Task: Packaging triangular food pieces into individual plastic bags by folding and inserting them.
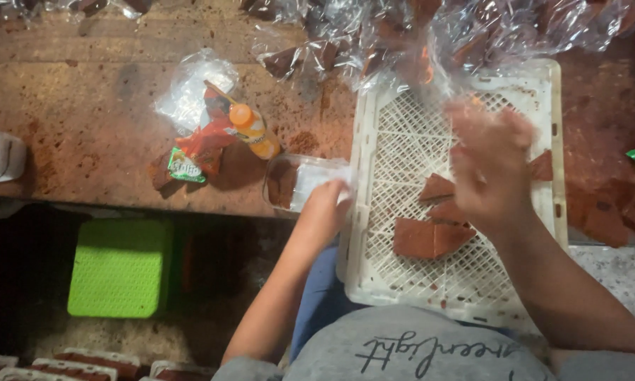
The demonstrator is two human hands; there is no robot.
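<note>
The left hand (326,204) is gripping the near edge of a clear plastic tub (300,181), fingers curled over its rim, and the tub is sitting on the stained wooden table (85,120) just beside the left wall of a white lattice crate (550,127). The right hand (490,166) is hovering over the middle of the crate, blurred; its fingers are looking spread and loose, but whether it is pinching anything cannot be told. Several flat reddish-brown slabs (430,238) are lying on the crate's lattice floor, the largest just below the right hand, smaller ones partly under it and one by the right wall. Behind the crate, a heap of crinkled clear wrappers (402,35) holding more brown pieces is spreading across the far side of the table. To the left of the tub, a small orange bottle (254,130) is lying tilted beside a red and green snack packet (201,152) and a scrap of clear film (190,88). Below the table edge, a bright green stool (120,268) is standing on the floor, and packed tubs (92,363) are lining the bottom left corner.
</note>
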